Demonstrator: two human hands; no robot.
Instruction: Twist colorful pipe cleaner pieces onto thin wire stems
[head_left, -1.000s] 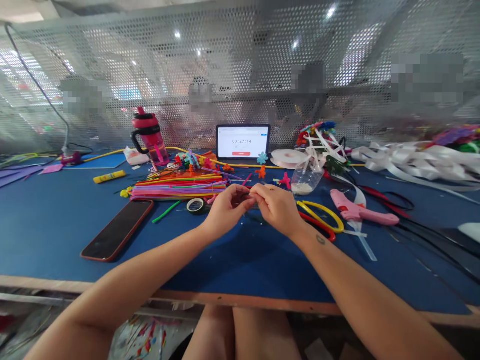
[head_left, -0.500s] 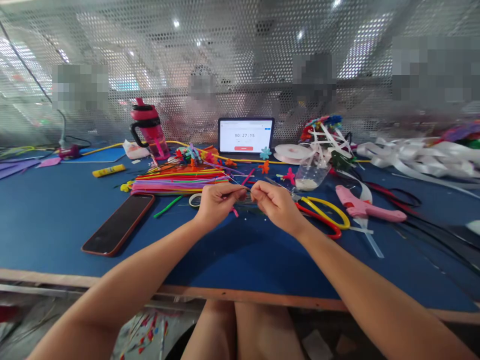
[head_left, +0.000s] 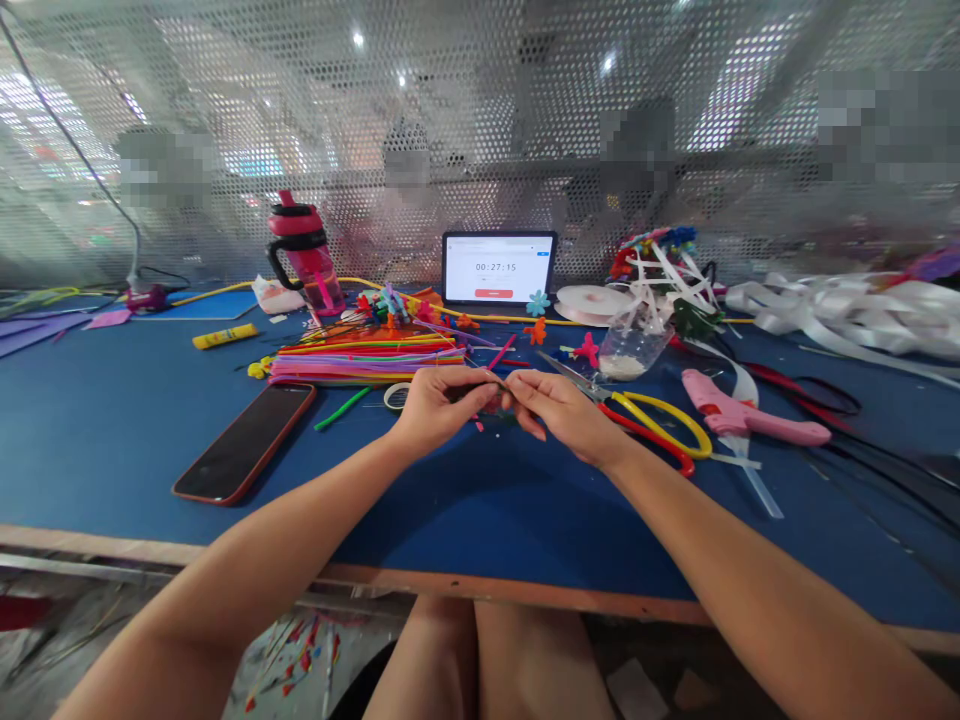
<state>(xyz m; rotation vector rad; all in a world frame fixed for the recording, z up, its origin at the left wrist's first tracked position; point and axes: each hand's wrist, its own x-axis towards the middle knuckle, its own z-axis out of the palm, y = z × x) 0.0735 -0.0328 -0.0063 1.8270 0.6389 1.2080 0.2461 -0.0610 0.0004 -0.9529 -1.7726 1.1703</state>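
Tablet timer [head_left: 499, 268] reads 00:27:15. Your left hand [head_left: 441, 408] and right hand [head_left: 564, 415] pinch a thin stem [head_left: 486, 376], fingertips close together, over the blue worktable [head_left: 150, 470], just beside yellow-and-red-handled scissors [head_left: 649, 402].

One left hand [head_left: 442, 408], one right hand [head_left: 562, 415], one phone [head_left: 244, 442], one tablet [head_left: 499, 268]

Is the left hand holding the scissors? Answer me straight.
No, the scissors lie on the blue mat beyond the right hand, away from the left hand.
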